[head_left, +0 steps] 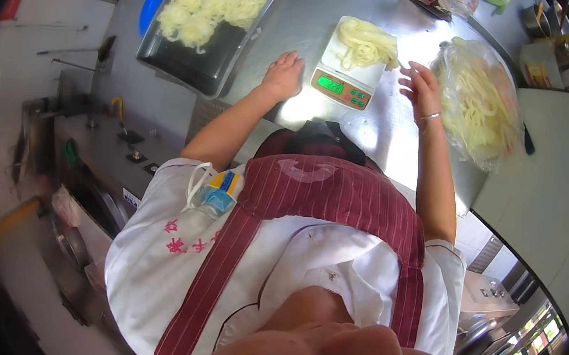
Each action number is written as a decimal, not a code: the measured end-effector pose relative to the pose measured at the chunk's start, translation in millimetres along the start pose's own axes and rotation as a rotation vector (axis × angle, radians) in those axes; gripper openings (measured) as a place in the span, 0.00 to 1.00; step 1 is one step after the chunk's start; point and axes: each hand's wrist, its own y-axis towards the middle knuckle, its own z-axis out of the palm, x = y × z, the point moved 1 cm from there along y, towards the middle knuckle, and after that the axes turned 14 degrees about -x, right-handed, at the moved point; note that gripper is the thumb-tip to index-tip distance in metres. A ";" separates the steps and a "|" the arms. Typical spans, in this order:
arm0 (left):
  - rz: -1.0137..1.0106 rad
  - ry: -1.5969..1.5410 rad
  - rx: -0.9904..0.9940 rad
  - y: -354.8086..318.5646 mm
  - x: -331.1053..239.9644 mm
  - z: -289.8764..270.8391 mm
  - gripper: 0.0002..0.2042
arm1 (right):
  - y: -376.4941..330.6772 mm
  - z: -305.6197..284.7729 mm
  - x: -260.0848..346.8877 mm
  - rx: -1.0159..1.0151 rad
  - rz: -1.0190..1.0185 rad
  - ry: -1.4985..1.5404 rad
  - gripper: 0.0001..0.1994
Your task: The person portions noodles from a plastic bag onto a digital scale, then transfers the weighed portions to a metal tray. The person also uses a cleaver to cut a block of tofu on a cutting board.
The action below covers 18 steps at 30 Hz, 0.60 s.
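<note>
1. Left hand (282, 75): palm down and flat on the steel counter (388, 133), fingers spread, holding nothing. It rests just to the left of the scale.
2. Right hand (421, 88): raised off the counter, fingers loosely open and curled, with nothing gripped as far as can be seen. A thin band circles the wrist.
3. Digital scale (342, 89): between the two hands, nearer the left. Its green display faces the person; its long axis runs away from the body.
4. Noodle portion (366, 44): a pale, loose coil on the scale's white platform, ahead of and between the hands. Its strands lie mostly lengthwise along the platform, and a few trail toward the right hand.
5. Bag of noodles (479, 105): clear plastic, just beyond the right hand on its outer side.
6. Dark tray (192, 62): ahead-left of the left hand, carrying noodle nests (213, 1).
7. Risk, as judged: the trailing strands could slip off the platform edge onto the counter and spoil the reading. A nudge to the scale from the left hand could do the same.
</note>
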 end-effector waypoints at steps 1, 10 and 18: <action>-0.009 0.000 0.006 0.8 -2.7 -3.6 0.31 | 1.8 -7.0 -7.3 -0.026 -0.012 -0.070 0.17; -0.008 -0.018 -0.019 -4.3 -3.0 -1.9 0.26 | 23.4 -1.8 -29.6 0.061 -0.433 -0.742 0.15; -0.006 0.002 -0.001 -1.5 2.6 0.2 0.29 | 60.6 29.4 5.1 -0.079 -0.709 -0.950 0.18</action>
